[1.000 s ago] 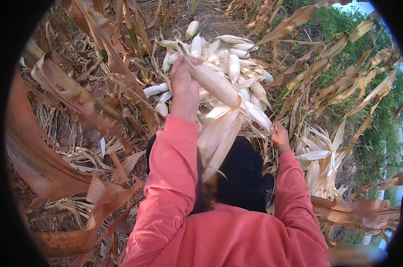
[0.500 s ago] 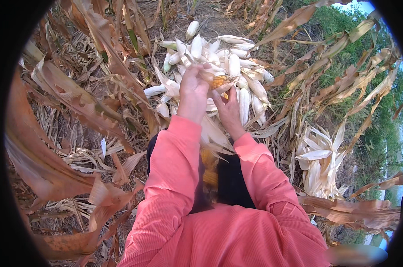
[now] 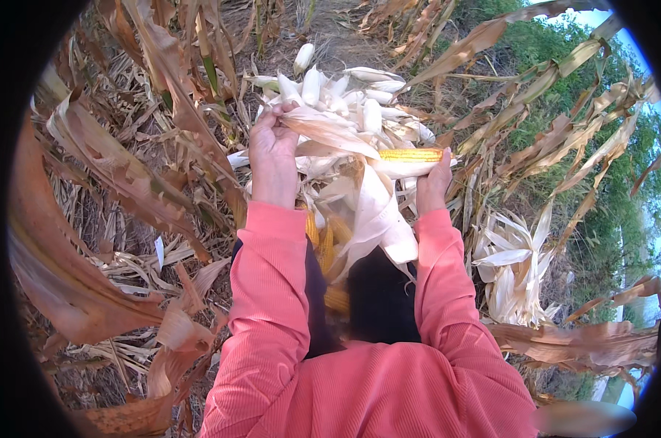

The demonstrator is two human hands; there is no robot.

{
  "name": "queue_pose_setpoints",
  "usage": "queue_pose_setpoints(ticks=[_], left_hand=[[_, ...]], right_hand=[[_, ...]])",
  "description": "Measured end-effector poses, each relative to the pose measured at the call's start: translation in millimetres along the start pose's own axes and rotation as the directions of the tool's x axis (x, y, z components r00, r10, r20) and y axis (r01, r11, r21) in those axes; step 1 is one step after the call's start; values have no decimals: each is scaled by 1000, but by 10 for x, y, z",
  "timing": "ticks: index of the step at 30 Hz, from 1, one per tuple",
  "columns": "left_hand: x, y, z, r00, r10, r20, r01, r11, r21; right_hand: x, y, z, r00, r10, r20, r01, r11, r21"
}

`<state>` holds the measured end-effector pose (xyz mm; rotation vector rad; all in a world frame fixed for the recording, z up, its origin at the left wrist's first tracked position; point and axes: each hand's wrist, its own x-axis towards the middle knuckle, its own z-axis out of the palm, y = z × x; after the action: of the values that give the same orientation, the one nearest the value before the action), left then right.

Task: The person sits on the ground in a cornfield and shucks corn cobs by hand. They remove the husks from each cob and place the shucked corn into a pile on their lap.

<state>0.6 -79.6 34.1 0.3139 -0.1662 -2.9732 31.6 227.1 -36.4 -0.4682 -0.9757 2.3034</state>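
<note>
My left hand (image 3: 274, 157) has its fingers closed on the end of a pale dry husk (image 3: 332, 131) stretched out to the right. At the other end, my right hand (image 3: 434, 182) grips the tip of an ear of corn (image 3: 409, 155). Yellow kernels show along the ear's upper side, while white husk covers its lower side. Another wide flap of husk (image 3: 370, 212) hangs down from it in front of my legs. Under my hands lies a pile of ears in white husks (image 3: 372, 115). Bare yellow cobs (image 3: 326, 241) lie between my legs, partly covered by the hanging flap.
Dry brown corn stalks and leaves (image 3: 90, 146) stand close on the left, and more stalks (image 3: 549, 84) lean in from the right. A bundle of stripped husks (image 3: 516, 263) lies on the ground at the right. Green bushes (image 3: 608, 182) grow beyond it.
My hands have moved apart, the left one leftward and the right one to the right. The husk is now stretched between them, and a longer stretch of kernels shows.
</note>
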Motion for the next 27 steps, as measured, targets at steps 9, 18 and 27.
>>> queue_pose_setpoints(ticks=[9, 18, 27], left_hand=[[-43, -177, -20, 993, 114, 16, -115, 962, 246], [-673, -400, 588, 531, 427, 732, -806, -12, 592], [-696, -1122, 117, 646, -664, 376, -129, 390, 912]], right_hand=[[216, -742, -103, 948, -314, 50, 318, 940, -121], [-363, -1043, 558, 697, -359, 621, 702, 517, -489], [-840, -793, 851, 634, -182, 751, 620, 701, -353]])
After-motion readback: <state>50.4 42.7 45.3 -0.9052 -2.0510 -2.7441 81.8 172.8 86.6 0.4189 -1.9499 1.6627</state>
